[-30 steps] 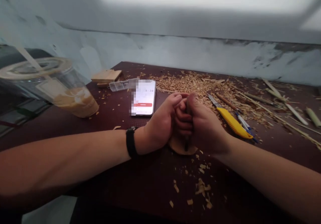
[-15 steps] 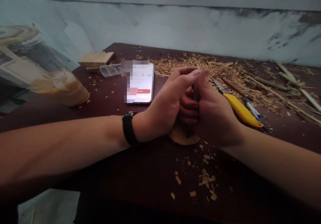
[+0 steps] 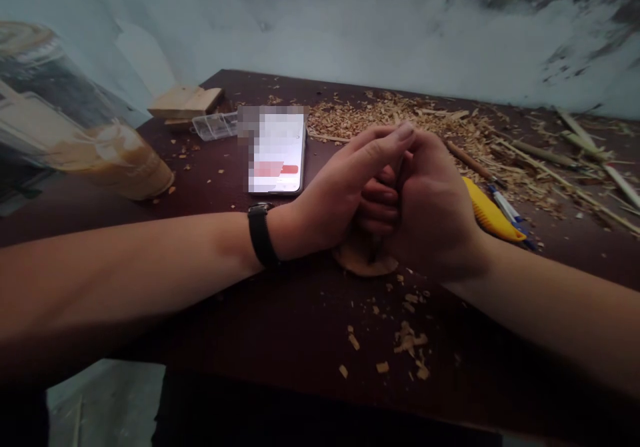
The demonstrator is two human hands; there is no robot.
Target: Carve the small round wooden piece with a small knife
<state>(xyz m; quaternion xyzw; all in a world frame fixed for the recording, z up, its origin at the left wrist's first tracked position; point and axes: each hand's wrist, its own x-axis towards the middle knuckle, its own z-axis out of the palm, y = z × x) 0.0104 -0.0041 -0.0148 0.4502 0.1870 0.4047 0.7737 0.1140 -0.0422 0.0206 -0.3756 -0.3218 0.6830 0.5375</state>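
- Our two hands were pressed together over a small piece of wood (image 3: 364, 260), so most of it was hidden; only a flat, rounded, pale brown edge showed beneath them, lying on the dark surface (image 3: 280, 313).
- Our right hand (image 3: 435, 210) was closed in a fist around a thin dark tool (image 3: 397, 173), of which we could make out only a sliver between the fingers; its tip was out of sight.
- Our left hand (image 3: 340, 197), with a black watch (image 3: 261, 235) at the wrist, was curled against the right, its thumb laid along the top, closed on the wood below as far as we could tell.
- A yellow utility knife (image 3: 493, 219) lay just behind our right hand, partly covered by it.
- A phone (image 3: 277, 157) lay flat beyond our left wrist, its screen blurred.
- Pale, curled wood shavings (image 3: 400, 117) were heaped at the back, with coarser chips (image 3: 407, 343) scattered in front.
- A clear plastic cup (image 3: 95, 147) holding a tan drink was cut off at the left edge.
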